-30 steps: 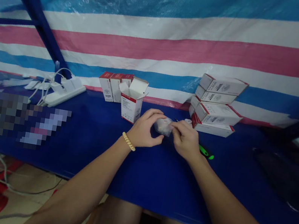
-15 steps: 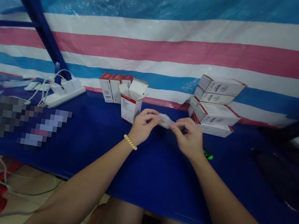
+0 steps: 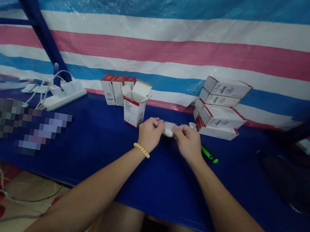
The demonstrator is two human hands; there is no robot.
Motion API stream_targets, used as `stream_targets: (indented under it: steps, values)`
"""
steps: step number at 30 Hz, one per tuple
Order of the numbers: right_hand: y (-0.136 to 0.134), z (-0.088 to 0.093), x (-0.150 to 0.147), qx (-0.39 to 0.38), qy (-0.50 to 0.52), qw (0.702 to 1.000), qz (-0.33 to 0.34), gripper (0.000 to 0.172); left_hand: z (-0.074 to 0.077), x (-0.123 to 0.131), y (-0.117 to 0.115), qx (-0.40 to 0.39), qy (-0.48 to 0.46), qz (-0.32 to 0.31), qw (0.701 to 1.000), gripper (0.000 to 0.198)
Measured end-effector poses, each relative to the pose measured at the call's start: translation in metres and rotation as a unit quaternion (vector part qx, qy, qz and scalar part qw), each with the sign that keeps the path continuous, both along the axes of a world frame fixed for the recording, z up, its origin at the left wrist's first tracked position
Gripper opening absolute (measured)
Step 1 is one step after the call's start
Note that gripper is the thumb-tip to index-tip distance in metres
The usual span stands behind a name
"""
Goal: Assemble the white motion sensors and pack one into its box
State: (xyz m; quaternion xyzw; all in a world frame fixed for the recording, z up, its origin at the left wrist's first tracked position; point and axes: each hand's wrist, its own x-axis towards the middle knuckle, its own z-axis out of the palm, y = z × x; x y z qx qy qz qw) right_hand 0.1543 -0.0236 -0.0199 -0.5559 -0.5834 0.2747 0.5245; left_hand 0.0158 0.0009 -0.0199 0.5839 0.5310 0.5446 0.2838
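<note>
In the head view, we held a small white packet [image 3: 168, 129] over the blue table [image 3: 160, 188], our left hand [image 3: 150, 133] gripping its left end and our right hand [image 3: 188, 142] pinching its right end between thumb and fingers. An open box [image 3: 133, 111] stood upright just beyond our left hand, while a green and black tool [image 3: 208, 153] and a stack of boxes [image 3: 221, 117] lay near our right

On its near side, the surface [image 3: 157, 187] offers a free path between the arms [image 3: 109, 175]. An open box [image 3: 133, 113] stands just beyond the left grip [image 3: 150, 134]; beyond the right grip [image 3: 188, 142], stacked boxes [image 3: 220, 117] bar the way, and a green-and-black tool [image 3: 209, 154] lies just to its right.
</note>
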Motion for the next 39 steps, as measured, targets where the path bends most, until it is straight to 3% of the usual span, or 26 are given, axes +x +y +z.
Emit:
stream_targets:
  steps: [3, 5, 8, 10, 13, 16, 19, 23, 24, 26, 28, 29, 32, 34, 37, 39]
  values:
    - [-0.001, 0.002, 0.000, -0.023, -0.074, 0.996, 0.042, 0.031, -0.002, -0.002, 0.004, -0.041, 0.017, -0.001, 0.999, 0.032]
    - [-0.001, 0.003, 0.003, -0.028, -0.131, 0.989, 0.063, 0.029, -0.004, -0.005, 0.005, -0.026, 0.021, -0.016, 0.999, 0.033]
    - [0.000, 0.001, 0.009, 0.047, -0.180, 0.982, 0.014, 0.029, -0.005, -0.009, 0.005, 0.043, 0.024, -0.062, 0.997, 0.031]
    - [0.002, -0.003, 0.013, 0.089, -0.179, 0.980, -0.019, 0.056, -0.005, -0.010, 0.003, 0.083, 0.021, -0.092, 0.992, 0.029]
    - [0.004, -0.009, 0.016, 0.038, -0.149, 0.988, 0.017, 0.109, -0.005, -0.010, -0.003, 0.112, 0.019, -0.129, 0.985, 0.028]
    - [0.005, -0.009, 0.017, -0.033, -0.112, 0.991, 0.063, 0.128, -0.003, -0.009, -0.009, 0.125, 0.008, -0.155, 0.980, 0.029]
    - [0.003, -0.003, 0.016, -0.033, -0.100, 0.992, 0.076, 0.116, 0.000, -0.010, -0.013, 0.123, -0.023, -0.167, 0.978, 0.032]
    - [0.000, 0.004, 0.015, -0.062, -0.094, 0.987, 0.118, 0.059, 0.004, -0.008, -0.014, 0.074, -0.102, -0.202, 0.971, 0.023]
    - [-0.001, 0.005, 0.014, -0.072, -0.086, 0.985, 0.129, 0.054, 0.005, -0.007, -0.014, 0.057, -0.126, -0.215, 0.967, 0.022]
    - [-0.002, 0.007, 0.014, -0.080, -0.061, 0.985, 0.142, 0.052, 0.009, -0.007, -0.012, 0.042, -0.169, -0.227, 0.958, 0.041]
    - [-0.002, 0.008, 0.015, -0.081, -0.028, 0.987, 0.136, 0.054, 0.014, -0.010, -0.008, 0.087, -0.189, -0.176, 0.962, 0.048]
    - [-0.001, 0.008, 0.016, -0.085, -0.012, 0.988, 0.127, 0.054, 0.016, -0.014, -0.005, 0.131, -0.185, -0.115, 0.967, 0.047]
    - [0.002, 0.008, 0.020, -0.091, 0.023, 0.992, 0.085, 0.055, 0.019, -0.032, 0.010, 0.249, -0.101, 0.156, 0.951, 0.054]
    - [0.005, 0.007, 0.023, -0.083, 0.037, 0.994, 0.055, 0.055, 0.016, -0.045, 0.024, 0.241, -0.047, 0.261, 0.934, 0.070]
    - [0.008, 0.004, 0.027, -0.068, 0.040, 0.997, 0.026, 0.055, 0.005, -0.062, 0.044, 0.157, 0.001, 0.264, 0.952, 0.102]
    - [0.008, 0.003, 0.028, -0.053, 0.027, 0.998, 0.006, 0.056, -0.005, -0.069, 0.054, 0.109, 0.016, 0.225, 0.968, 0.095]
